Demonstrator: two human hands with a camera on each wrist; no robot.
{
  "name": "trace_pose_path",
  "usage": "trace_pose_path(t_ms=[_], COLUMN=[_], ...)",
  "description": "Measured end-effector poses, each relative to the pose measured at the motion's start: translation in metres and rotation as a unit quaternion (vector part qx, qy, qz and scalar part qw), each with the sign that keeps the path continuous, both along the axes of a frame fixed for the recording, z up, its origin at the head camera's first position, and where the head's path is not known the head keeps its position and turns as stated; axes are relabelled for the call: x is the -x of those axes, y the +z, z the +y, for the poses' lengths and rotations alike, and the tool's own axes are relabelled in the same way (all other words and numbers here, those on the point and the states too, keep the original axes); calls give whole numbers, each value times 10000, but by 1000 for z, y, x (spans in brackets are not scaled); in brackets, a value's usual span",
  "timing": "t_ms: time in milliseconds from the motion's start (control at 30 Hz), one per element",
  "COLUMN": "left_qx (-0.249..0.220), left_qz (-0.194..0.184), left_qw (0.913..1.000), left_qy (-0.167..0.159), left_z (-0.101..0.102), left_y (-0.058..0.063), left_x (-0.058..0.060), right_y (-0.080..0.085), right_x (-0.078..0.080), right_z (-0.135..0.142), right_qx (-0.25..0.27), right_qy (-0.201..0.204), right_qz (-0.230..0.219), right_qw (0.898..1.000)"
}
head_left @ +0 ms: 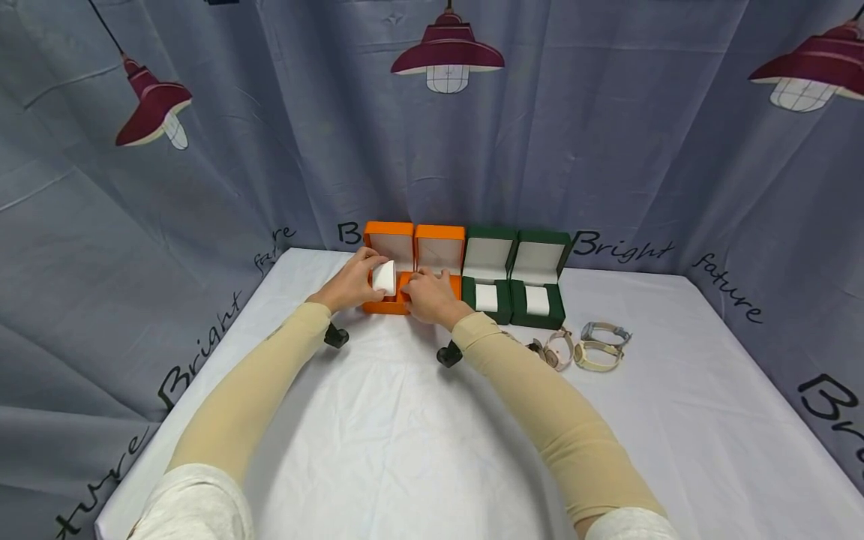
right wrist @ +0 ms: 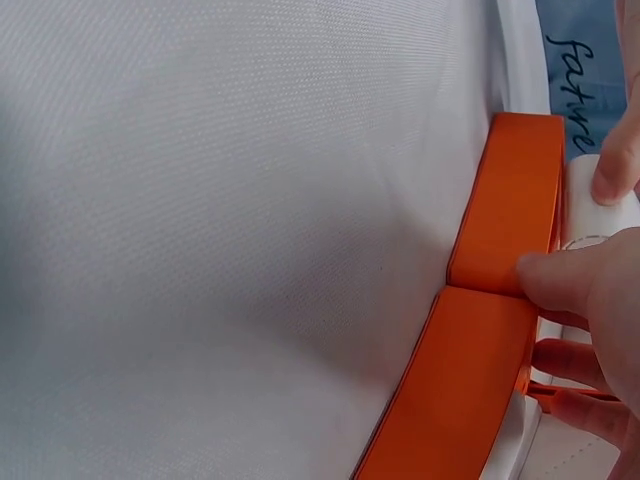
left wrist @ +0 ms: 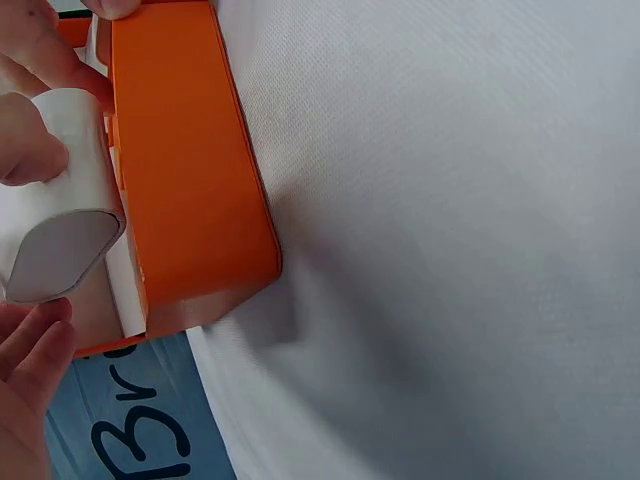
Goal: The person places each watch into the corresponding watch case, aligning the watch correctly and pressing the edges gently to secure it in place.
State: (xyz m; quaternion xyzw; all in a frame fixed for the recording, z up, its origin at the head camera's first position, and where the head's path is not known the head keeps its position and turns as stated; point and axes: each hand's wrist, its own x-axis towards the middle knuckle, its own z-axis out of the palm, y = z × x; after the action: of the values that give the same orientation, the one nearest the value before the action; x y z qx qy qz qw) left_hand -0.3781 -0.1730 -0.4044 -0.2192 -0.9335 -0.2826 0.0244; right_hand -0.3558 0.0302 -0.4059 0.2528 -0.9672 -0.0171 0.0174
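Note:
My left hand point(head_left: 352, 281) grips a white watch cushion point(head_left: 384, 278) between thumb and fingers, at the opening of the left orange watch box point(head_left: 385, 307). In the left wrist view the cushion point(left wrist: 85, 190) is tilted, its flat end showing, just behind the orange front wall point(left wrist: 190, 150). My right hand point(head_left: 432, 298) holds the same box near its right front corner. Its thumb presses the rim in the right wrist view, where its fingers point(right wrist: 570, 362) lie by the seam with the second orange box point(right wrist: 450, 380). Part of that second box is hidden behind my right hand.
Two dark green watch boxes point(head_left: 496, 311) stand open to the right, white cushions point(head_left: 537, 300) inside. Several watches point(head_left: 599, 356) lie in front of them, some partly behind my right sleeve. A printed curtain point(head_left: 574, 150) hangs behind the white-covered table point(head_left: 378, 435).

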Motion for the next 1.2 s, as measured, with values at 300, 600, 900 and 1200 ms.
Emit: trace_pose_path(t_ms=[300,600,900,1200], left_qx=[78,43,-181,-370], left_qz=[-15,4,18,290], left_qw=[10000,10000,9997,9979], left_qy=[-29,-42,-149,-450], left_z=[-8,-13,-12,-6], left_y=[2,5,10,18], left_x=[-8,-17,-30,-45], right_y=[0,-1,-4,4], right_x=[0,1,1,-1], right_z=[-1,-2,0,8], right_qx=[-68,-71,9,149], right_qy=[-26,-22,-3,98], right_qz=[23,79,89,-36], right_qw=[10000,9999,10000,9998])
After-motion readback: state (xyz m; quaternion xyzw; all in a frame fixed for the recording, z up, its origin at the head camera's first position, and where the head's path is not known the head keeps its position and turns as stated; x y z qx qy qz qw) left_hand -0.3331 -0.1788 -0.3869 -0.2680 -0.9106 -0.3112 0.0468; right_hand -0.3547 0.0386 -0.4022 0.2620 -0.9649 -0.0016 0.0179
